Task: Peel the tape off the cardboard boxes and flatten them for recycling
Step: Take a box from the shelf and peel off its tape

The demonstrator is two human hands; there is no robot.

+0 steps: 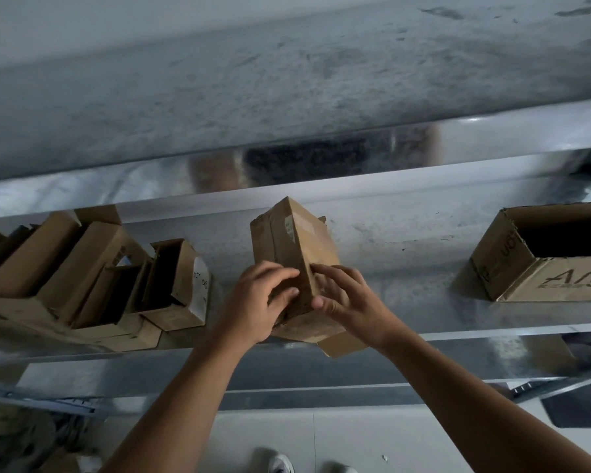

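Both forearms reach up from the near edge, and the small cardboard box stands tilted on the metal shelf at the centre. The left hand curls round its left face. The right hand clasps the right face, fingers bent. Opened boxes lie far left.
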